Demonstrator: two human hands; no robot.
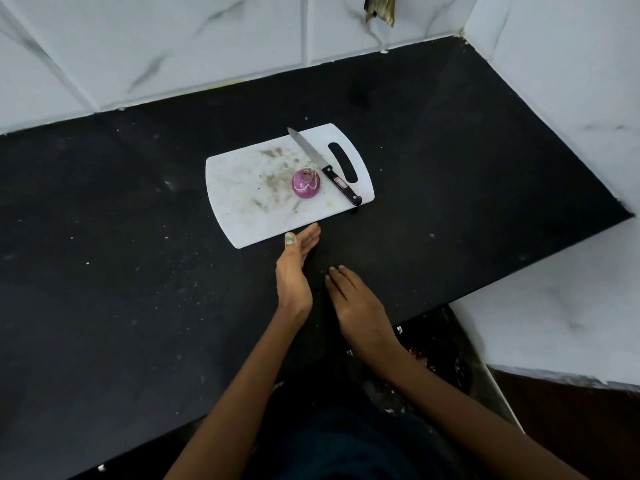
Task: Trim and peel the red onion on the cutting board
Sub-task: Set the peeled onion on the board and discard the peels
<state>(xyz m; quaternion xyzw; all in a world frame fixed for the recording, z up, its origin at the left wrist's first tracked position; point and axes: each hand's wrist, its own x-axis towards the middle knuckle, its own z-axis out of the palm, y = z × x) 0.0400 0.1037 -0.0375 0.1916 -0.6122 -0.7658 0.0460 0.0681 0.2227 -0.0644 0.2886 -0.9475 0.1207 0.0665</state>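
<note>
A red onion [305, 183] sits on the right half of a white cutting board [242, 188], with its purple skin on. Right of it lies a knife [322, 164] with a black handle, its blade pointing to the far left. My left hand [295, 268] is held edge-up with straight fingers, its fingertips just at the board's near edge. My right hand [353, 299] lies flat, palm down, over the black counter a little nearer to me. Neither hand holds anything or touches the onion or the knife.
The board lies on a black stone counter [121, 237] speckled with pale crumbs. White marble-look tiled walls [173, 46] close the back and right side. The counter's near edge runs diagonally below my forearms. The board's surface carries brownish smears.
</note>
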